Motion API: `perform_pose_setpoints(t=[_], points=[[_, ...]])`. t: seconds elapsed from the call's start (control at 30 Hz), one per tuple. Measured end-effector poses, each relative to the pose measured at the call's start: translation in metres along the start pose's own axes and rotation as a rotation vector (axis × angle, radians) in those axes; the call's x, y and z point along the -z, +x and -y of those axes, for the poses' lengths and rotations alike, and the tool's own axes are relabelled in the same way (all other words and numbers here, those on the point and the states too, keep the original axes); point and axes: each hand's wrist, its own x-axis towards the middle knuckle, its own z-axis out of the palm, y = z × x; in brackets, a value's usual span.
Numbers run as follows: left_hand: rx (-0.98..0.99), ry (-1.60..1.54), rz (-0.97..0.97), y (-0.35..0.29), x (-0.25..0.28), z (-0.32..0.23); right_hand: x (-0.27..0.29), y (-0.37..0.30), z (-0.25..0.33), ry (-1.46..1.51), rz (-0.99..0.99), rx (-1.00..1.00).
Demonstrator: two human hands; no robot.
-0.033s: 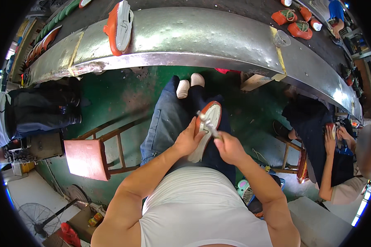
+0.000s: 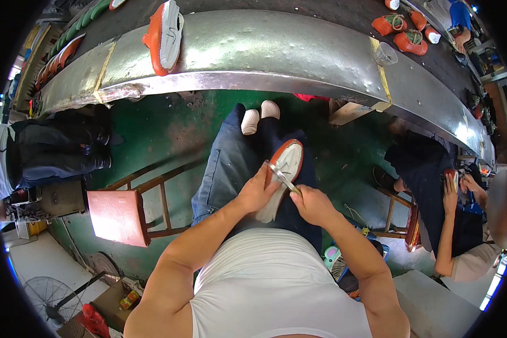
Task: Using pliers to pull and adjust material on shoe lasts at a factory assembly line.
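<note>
OK, L/R hands [image 2: 256, 193] [image 2: 314, 204] grip orange-wht shoe [image 2: 289, 159], metal tool [image 2: 284, 178] resp.

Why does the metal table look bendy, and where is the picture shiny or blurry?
In the head view, the fisheye lens curves the metal table; there too, glare whitens its dented top and part of the red stool, the held shoe looks fairly clear, a person's head at far right is blurred, and the corners go black.

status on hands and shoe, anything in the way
Left hand: gripping shoe. Right hand: holding metal tool over it. Shoe: above lap. No obstruction visible.
</note>
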Motion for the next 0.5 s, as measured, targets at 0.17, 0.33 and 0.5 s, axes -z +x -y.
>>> perform_pose_setpoints(t=[0.17,0.33,0.5], points=[[0.038,-0.613,0.310,0.016,0.015,0.017,0.035,-0.030,0.012,0.290,0.262,-0.374],[0.320,-0.661,0.506,0.018,0.042,-0.015,0.026,-0.052,0.002,-0.089,0.370,-0.008],[0.317,-0.636,0.470,0.017,0.039,-0.014,0.019,-0.039,0.037,-0.451,0.374,0.076]])
